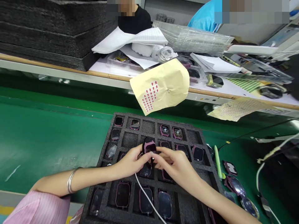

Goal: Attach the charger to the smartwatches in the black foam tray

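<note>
A purple-framed smartwatch body [149,147] with a dark screen is between my hands, above a black foam tray [148,127]. My left hand [130,161] grips it from the left, thumb at its lower edge. My right hand [175,162] holds it from the right, with thumb and fingers pinched near the same edge. Something black shows behind the watch; I cannot make out what it is. A white cable [145,193] runs from below my hands towards the bottom of the view; its upper end is hidden. More watch bodies [122,194] lie in the tray's pockets, two with lit faces [165,130].
Right of the tray are a green pen-like tool [218,162], loose watch parts [235,185] and cables. A yellow sheet with red arrow stickers [163,85] hangs from the shelf edge. Stacked black foam [44,34] stands far left. Two people [135,20] are beyond the shelf.
</note>
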The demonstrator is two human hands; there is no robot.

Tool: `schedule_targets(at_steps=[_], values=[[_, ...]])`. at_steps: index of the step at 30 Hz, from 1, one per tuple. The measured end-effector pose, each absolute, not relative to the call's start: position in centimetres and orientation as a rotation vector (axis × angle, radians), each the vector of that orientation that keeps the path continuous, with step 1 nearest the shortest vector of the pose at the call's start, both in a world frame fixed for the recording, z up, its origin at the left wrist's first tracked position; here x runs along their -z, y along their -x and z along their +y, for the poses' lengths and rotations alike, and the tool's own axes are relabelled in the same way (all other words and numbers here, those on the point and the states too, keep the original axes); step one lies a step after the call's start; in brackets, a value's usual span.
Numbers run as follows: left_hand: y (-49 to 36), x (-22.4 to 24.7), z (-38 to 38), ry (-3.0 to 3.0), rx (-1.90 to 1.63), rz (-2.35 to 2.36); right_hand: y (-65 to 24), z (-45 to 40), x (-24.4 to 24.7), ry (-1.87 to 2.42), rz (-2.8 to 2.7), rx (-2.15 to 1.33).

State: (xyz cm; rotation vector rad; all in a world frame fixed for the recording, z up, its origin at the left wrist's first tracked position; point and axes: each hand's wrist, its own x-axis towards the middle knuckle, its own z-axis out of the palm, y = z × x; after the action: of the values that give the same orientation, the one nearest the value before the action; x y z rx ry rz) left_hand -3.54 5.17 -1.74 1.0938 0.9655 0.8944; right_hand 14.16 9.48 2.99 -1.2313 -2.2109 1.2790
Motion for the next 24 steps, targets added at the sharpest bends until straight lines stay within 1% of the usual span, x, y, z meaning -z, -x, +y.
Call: schedule_targets(at_steps=[5,7,9,13,16,24], values=[[3.7,1.7,5.2,-1.093,-0.835,0.924,-15.2,9.6,-4.2,0.914,-2.64,-0.593],[3.7,1.7,5.2,-1.117,-0.836,0.931,-15.1,9.7,-4.2,0.781,-2.758,-0.404],[3.7,1.8,5.2,-1.115,-0.844,0.931,-15.1,9.9,-3.9,0.721,-2.776,-0.296],[3.8,1.8,5.3,-1.08,-0.785,0.899,-15.6,10.3,-3.6,0.673,-2.641,-0.241],[3.8,1.9,5.4,-1.056,-0.794,0.858,-15.8,10.3,-3.5,0.61,-2.708,-0.201],[3.9,2.2,5.5,-1.002,-0.797,0.82,-15.4,10.1,-3.5,0.719,-2.742,-0.352]])
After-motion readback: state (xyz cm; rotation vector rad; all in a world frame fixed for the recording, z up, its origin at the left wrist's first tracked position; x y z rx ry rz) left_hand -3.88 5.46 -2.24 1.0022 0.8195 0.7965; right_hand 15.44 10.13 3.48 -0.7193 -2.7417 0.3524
